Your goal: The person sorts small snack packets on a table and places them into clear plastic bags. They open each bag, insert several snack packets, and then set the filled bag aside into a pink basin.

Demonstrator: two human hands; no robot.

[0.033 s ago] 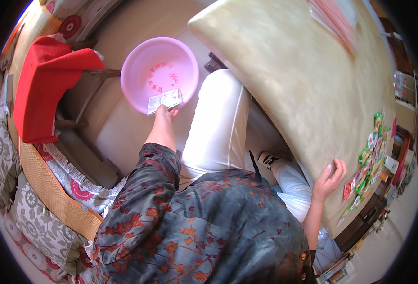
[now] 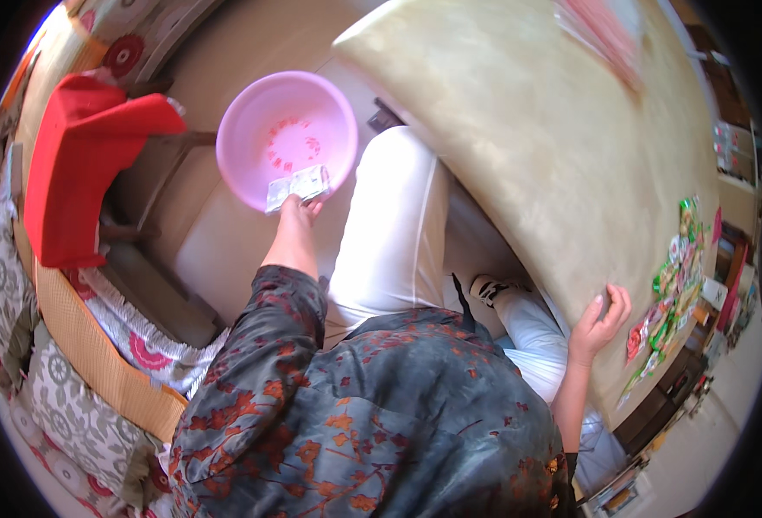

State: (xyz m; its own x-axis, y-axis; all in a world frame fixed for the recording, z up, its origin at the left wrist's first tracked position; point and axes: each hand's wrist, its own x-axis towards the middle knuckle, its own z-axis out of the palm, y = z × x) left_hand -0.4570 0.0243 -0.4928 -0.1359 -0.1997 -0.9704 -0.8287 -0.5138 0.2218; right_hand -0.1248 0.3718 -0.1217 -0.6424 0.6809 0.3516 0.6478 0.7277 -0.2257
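My left hand (image 2: 300,210) reaches forward and grips a small flat whitish packet (image 2: 298,186) by its near edge, thumb on top. It is over the near rim of a round pink plastic basin (image 2: 332,112) with red printing on its bottom. Apart from that packet, nothing else shows inside the basin. Off to the right, my right hand (image 2: 603,323) is at the edge of a pale marbled table (image 2: 519,147). Its fingers are loosely bent and apart, with nothing in them. Several small green and red wrapped packets (image 2: 667,285) lie on the table beside it.
A red cloth (image 2: 66,181) drapes over a wooden chair on the left. Patterned cushions (image 2: 79,406) and a woven mat (image 2: 96,338) lie at the lower left. On the table's far part is a pink-and-clear plastic bag (image 2: 603,39). My knee stands between basin and table.
The whole view has shifted very slightly. Both hands keep their places, and the left still holds the packet over the basin's rim.
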